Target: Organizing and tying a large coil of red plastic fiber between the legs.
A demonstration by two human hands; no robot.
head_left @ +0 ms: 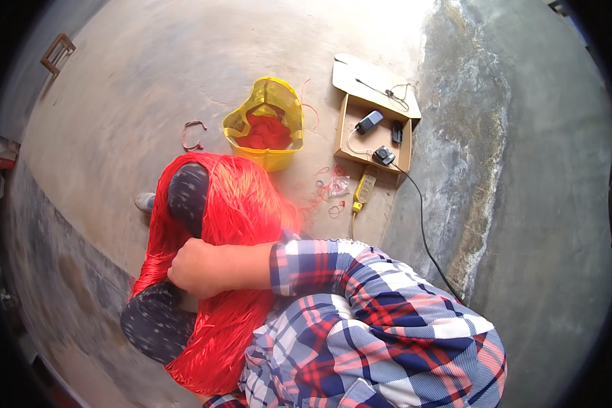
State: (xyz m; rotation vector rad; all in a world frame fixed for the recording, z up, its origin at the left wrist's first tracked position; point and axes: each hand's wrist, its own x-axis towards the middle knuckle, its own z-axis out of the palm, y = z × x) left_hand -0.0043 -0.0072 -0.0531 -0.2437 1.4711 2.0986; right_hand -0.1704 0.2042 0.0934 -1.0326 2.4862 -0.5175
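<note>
- Red thread bundle [234,204], a thick glossy hank of fine strands, lies draped over the person's knees [187,190] and falls down toward the floor between the legs.
- Right hand [194,267] is clenched into the strands near the middle of the bundle, its forearm in a plaid sleeve [360,292] coming across from the right.
- Left hand is not to be seen; the hank and the plaid shirt cover that side.
- Dark dotted trousers show above and below the hand, half buried in thread.
- Yellow bag [268,122] stands on the concrete floor [129,88] just beyond the bundle, open, with red material inside.
- Near it lie loose red thread scraps [330,194] and a small curved reddish piece [194,134].
- Farther right, an open cardboard box [370,129] holds small dark devices and cables; a yellow power strip [364,189] lies beside it with a black cord running away.
</note>
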